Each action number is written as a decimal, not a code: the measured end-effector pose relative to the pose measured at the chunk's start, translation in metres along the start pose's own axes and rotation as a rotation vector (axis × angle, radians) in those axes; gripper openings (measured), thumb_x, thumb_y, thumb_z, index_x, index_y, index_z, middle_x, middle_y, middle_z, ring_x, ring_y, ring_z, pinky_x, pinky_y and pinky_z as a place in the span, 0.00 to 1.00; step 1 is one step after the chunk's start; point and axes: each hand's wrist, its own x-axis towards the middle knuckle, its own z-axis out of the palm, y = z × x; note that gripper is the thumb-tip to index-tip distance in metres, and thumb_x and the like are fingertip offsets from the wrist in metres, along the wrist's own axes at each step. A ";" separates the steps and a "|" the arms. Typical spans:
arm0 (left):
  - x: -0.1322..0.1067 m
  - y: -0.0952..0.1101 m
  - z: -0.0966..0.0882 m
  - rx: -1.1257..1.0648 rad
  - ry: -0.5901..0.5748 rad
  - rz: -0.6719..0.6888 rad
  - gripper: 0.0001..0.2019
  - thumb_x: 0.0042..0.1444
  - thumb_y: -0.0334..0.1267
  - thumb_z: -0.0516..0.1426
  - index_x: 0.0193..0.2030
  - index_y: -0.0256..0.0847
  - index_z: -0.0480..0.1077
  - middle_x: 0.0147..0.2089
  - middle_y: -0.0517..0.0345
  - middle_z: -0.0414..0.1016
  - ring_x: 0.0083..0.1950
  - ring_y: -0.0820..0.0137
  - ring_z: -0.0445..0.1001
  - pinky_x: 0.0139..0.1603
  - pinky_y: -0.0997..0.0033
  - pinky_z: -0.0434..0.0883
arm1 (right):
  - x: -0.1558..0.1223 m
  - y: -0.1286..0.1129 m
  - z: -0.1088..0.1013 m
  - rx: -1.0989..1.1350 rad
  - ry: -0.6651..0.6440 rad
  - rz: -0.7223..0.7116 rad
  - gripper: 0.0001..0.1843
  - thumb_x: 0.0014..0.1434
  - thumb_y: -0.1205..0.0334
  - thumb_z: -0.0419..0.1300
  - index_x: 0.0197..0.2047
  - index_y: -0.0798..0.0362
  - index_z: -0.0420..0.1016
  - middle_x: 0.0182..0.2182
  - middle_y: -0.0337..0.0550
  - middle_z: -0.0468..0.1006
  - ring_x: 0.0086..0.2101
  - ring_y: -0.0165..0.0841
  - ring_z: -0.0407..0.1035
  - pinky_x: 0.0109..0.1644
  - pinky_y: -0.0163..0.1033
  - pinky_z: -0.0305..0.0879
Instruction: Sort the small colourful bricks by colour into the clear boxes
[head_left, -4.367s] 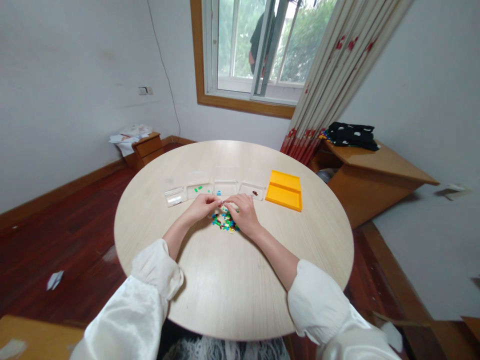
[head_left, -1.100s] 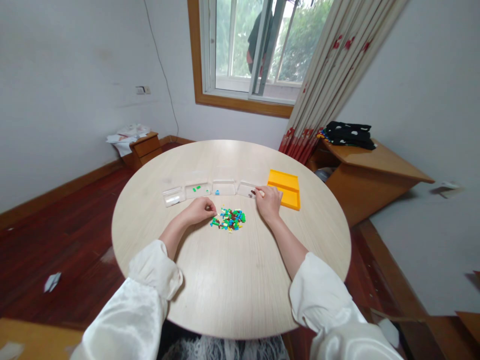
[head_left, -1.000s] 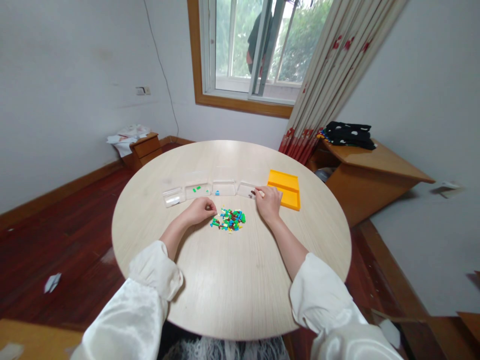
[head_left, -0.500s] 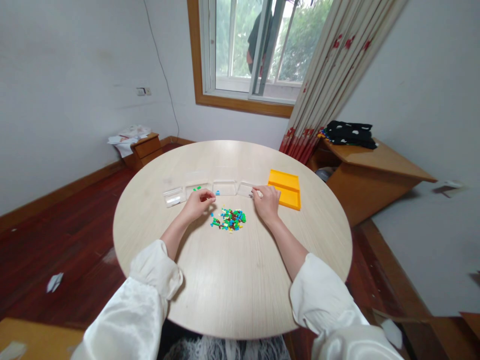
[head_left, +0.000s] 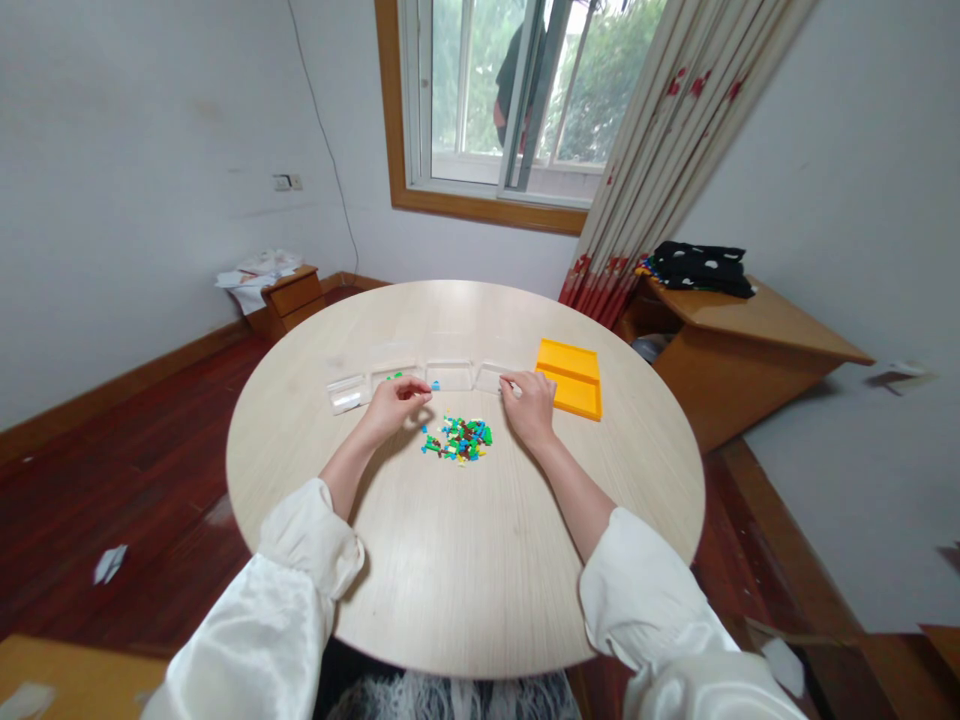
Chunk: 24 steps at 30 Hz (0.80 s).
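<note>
A loose pile of small toy building bricks (head_left: 459, 440) in green, blue, brown and yellow lies mid-table. My left hand (head_left: 396, 405) hovers at the pile's upper left, fingertips pinched; whatever is between them is too small to make out. A blue brick (head_left: 436, 385) shows just beyond those fingertips, in the third clear plastic box (head_left: 453, 363). Green bricks (head_left: 395, 376) are in the second clear box (head_left: 379, 380), partly behind my left hand. My right hand (head_left: 531, 405) is closed at the fourth clear box (head_left: 489, 370), its fingertips at the box's right side, their contents hidden.
A leftmost clear box (head_left: 346, 382) ends the row. The yellow tray (head_left: 568, 357) lies right of my right hand on the round table (head_left: 465, 560). Black fabric (head_left: 701, 268) rests on a wooden desk at right. A person (head_left: 510, 85) stands outside the window.
My right hand has shifted slightly left, its fingers drawn closer together at the fourth clear box. My left hand stays almost still.
</note>
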 end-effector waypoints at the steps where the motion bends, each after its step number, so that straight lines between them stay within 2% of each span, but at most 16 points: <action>1: 0.000 0.000 0.000 -0.012 0.007 -0.002 0.09 0.36 0.35 0.65 0.26 0.36 0.73 0.26 0.56 0.73 0.28 0.73 0.67 0.30 0.72 0.63 | 0.000 0.000 0.000 0.001 -0.001 -0.002 0.12 0.61 0.61 0.52 0.35 0.52 0.77 0.35 0.45 0.79 0.39 0.38 0.65 0.44 0.42 0.50; 5: -0.001 0.002 0.001 -0.073 0.036 -0.031 0.12 0.36 0.40 0.66 0.28 0.35 0.74 0.28 0.54 0.75 0.28 0.74 0.67 0.29 0.72 0.62 | 0.000 -0.001 -0.001 0.004 -0.009 -0.001 0.12 0.61 0.61 0.53 0.35 0.52 0.77 0.35 0.45 0.79 0.39 0.38 0.65 0.43 0.42 0.50; 11: 0.000 0.004 0.001 -0.253 0.043 -0.090 0.21 0.33 0.51 0.67 0.27 0.34 0.73 0.26 0.59 0.72 0.23 0.80 0.59 0.25 0.76 0.58 | -0.001 0.001 0.001 0.004 0.007 -0.008 0.11 0.60 0.62 0.54 0.34 0.52 0.77 0.35 0.44 0.80 0.39 0.38 0.66 0.43 0.41 0.51; 16: -0.001 0.006 0.000 -0.363 0.027 -0.167 0.23 0.31 0.51 0.68 0.27 0.33 0.71 0.25 0.62 0.69 0.22 0.82 0.57 0.25 0.78 0.59 | 0.000 0.001 0.001 0.008 0.002 -0.008 0.11 0.60 0.62 0.54 0.35 0.52 0.77 0.34 0.45 0.80 0.38 0.38 0.66 0.43 0.41 0.51; 24: -0.002 0.006 0.000 -0.340 0.013 -0.173 0.21 0.36 0.51 0.66 0.26 0.33 0.69 0.23 0.63 0.67 0.21 0.82 0.57 0.25 0.78 0.59 | -0.001 0.001 0.001 0.015 -0.008 -0.007 0.11 0.60 0.62 0.53 0.34 0.51 0.77 0.35 0.44 0.80 0.39 0.38 0.66 0.43 0.42 0.51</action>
